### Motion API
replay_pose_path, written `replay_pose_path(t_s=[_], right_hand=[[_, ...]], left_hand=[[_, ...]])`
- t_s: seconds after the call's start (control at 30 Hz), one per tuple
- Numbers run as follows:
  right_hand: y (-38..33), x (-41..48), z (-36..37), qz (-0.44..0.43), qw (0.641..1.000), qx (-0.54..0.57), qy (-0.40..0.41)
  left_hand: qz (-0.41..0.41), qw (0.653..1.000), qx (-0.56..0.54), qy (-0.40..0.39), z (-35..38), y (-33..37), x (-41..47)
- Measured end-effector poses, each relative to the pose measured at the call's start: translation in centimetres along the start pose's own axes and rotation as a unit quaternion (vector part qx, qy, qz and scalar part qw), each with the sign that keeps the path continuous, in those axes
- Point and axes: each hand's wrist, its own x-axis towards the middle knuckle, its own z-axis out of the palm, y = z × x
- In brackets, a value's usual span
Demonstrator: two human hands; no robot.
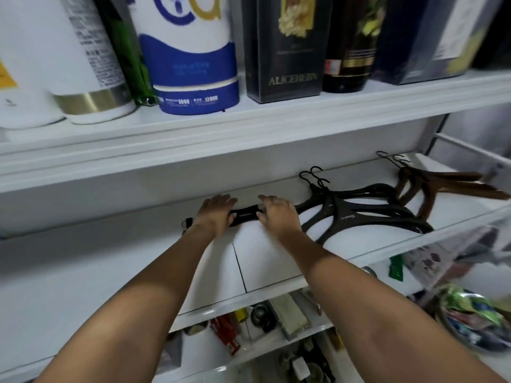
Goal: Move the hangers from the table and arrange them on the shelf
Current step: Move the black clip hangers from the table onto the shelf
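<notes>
forearms reach in from frame bottom. left hand and right hand both curl round one arm of black hangers, mid-frame on shelf, likely squaring the stack beside brown hangers at right.

White shelf bears black hangers beside brown hangers.

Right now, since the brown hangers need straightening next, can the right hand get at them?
Probably yes: the brown hangers lie uncovered on the same shelf, just past the black hangers the right hand holds.
</notes>
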Motion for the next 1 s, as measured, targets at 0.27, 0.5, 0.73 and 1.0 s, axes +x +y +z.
replay_pose_path(t_s=[0.27, 0.5, 0.73, 1.0], right_hand=[[5.4, -6.7, -5.6, 0.063, 0.997, -0.040, 0.030], [14.6, -14.5, -12.3, 0.186, 0.977, -0.086, 0.065], [24.8, -24.4, -19.5, 0.334, 0.929, -0.118, 0.107], [35.2, -39.8, -25.0, 0.499, 0.842, -0.164, 0.125]], left_hand=[[0.088, 0.996, -0.025, -0.008, -2.8, 10.0, 0.8], [0.206, 0.976, -0.038, 0.063, -7.0, 21.9, 3.0], [0.336, 0.938, -0.076, 0.045, -9.1, 39.4, 3.7], [0.485, 0.870, -0.074, 0.057, -8.8, 59.4, 0.3]])
